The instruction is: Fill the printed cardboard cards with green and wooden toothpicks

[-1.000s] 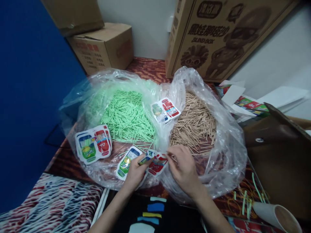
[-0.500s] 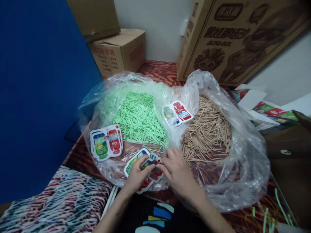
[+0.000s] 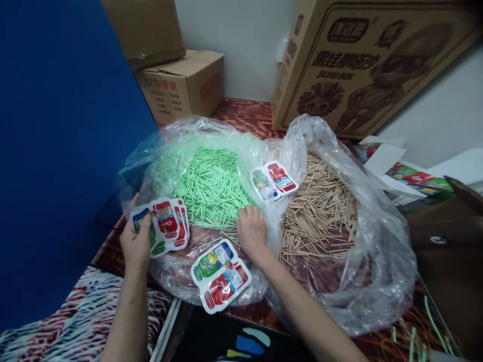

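My left hand (image 3: 138, 242) rests on the stack of printed can-shaped cards (image 3: 168, 226) at the left of the clear plastic bag (image 3: 158, 151), fingers curled over the stack's left edge. My right hand (image 3: 251, 231) reaches into the pile of green sticks (image 3: 211, 183), fingers bent down among them; what they pinch is hidden. A finished card set (image 3: 221, 274) lies free on the plastic between my arms. Another card pair (image 3: 273, 180) sits where the two bags meet. The second bag holds tan wooden sticks (image 3: 320, 211).
A blue panel (image 3: 56, 151) stands at the left. Cardboard boxes (image 3: 181, 83) sit at the back, and a large printed box (image 3: 362, 60) leans against the wall. Paper sheets (image 3: 407, 171) and a brown box flap (image 3: 449, 241) are at the right. Patterned cloth (image 3: 56, 322) lies near left.
Both hands let go of the card set, which now lies on the plastic. My left hand moved left to the card stack; my right hand moved up to the green sticks.
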The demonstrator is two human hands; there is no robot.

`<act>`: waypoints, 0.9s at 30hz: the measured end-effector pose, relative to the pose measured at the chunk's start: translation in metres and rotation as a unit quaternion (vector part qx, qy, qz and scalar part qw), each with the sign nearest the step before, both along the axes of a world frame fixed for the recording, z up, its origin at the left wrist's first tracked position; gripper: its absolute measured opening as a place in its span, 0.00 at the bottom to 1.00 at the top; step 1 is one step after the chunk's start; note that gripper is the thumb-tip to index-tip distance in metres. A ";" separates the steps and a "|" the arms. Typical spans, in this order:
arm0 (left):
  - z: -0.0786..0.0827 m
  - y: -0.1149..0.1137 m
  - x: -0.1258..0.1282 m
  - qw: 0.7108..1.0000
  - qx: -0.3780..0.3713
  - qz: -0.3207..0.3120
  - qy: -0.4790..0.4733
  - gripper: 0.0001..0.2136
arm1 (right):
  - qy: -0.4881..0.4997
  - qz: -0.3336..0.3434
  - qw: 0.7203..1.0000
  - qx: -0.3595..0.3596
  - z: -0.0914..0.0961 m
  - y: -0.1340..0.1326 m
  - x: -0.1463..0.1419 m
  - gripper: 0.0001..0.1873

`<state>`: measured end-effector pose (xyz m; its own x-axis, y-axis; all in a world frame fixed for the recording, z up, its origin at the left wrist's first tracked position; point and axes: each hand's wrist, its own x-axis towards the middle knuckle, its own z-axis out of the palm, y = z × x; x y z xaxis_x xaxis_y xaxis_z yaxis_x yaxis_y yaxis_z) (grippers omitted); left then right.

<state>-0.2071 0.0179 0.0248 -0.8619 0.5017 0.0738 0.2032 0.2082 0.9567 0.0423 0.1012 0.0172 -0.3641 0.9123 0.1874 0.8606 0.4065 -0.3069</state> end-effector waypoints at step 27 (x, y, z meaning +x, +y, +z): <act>-0.018 0.000 0.097 0.951 -0.029 -0.262 0.160 0.09 | -0.046 0.049 0.986 -0.151 0.002 0.022 -0.014 0.12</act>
